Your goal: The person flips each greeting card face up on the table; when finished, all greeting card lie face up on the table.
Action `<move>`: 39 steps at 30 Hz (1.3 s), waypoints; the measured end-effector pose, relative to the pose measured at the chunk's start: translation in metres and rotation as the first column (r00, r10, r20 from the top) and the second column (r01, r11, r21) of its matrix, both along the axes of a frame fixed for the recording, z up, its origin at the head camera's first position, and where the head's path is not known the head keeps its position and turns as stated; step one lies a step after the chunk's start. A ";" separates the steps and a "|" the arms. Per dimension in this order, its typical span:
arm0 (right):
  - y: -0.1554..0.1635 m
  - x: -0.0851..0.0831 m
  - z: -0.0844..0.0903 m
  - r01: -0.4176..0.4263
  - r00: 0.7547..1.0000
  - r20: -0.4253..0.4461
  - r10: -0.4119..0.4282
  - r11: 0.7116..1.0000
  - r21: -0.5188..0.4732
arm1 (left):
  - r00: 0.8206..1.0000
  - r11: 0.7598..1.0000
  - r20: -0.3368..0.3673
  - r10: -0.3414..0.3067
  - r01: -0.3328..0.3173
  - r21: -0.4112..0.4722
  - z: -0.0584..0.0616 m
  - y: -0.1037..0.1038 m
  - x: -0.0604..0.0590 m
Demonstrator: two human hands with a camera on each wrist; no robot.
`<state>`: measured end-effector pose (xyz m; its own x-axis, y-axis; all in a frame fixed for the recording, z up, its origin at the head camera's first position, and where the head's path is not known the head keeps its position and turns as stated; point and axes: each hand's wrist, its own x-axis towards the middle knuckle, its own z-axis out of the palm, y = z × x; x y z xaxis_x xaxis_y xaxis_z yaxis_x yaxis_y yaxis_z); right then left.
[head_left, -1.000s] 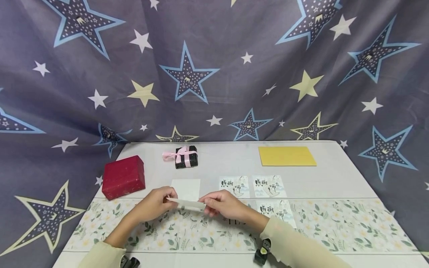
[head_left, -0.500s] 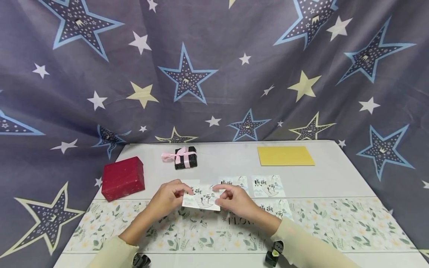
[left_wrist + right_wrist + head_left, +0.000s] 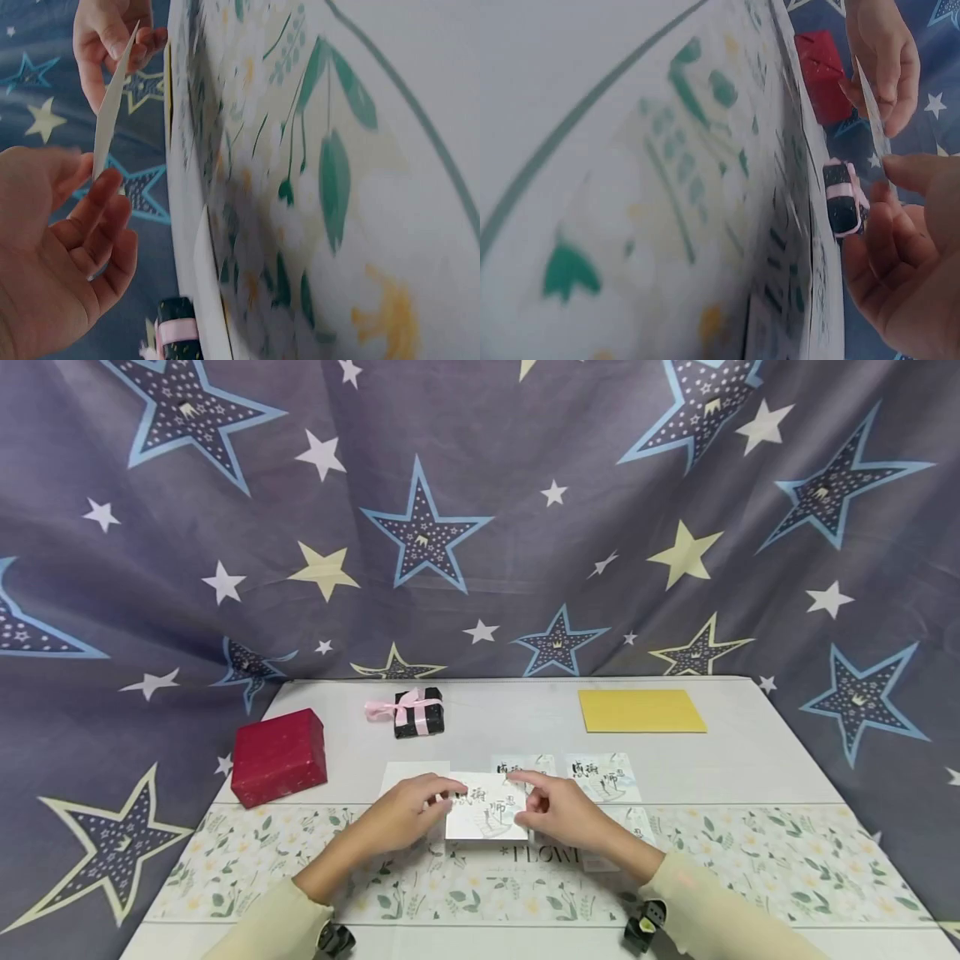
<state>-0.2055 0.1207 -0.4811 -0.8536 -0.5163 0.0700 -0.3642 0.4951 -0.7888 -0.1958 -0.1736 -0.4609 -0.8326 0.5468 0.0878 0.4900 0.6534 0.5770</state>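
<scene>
Pinching the card (image 3: 486, 814) at its left and right edges, the left hand (image 3: 408, 812) and the right hand (image 3: 567, 814) held it above the table (image 3: 510, 718), thumbs and fingers clamped on it, while three similar cards (image 3: 602, 777) lay near the right hand.

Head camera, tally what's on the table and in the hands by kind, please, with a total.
Printed cards, held one included: 4
Plain white square: 1
Yellow rectangle: 1
Red box: 1
Black box with pink ribbon: 1
Total: 8
</scene>
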 end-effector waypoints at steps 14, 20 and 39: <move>0.030 0.004 -0.008 -0.047 0.999 0.009 0.047 0.990 0.133 | 0.995 0.978 0.017 -0.100 0.102 -0.181 -0.014 0.033 -0.002; 0.040 0.010 -0.011 -0.057 0.998 0.027 0.053 0.984 0.170 | 0.993 0.968 0.030 -0.115 0.118 -0.223 -0.017 0.047 0.000; 0.051 0.011 -0.013 -0.080 0.996 0.054 0.069 0.962 0.261 | 0.990 0.950 0.074 -0.117 0.133 -0.283 -0.027 0.066 -0.001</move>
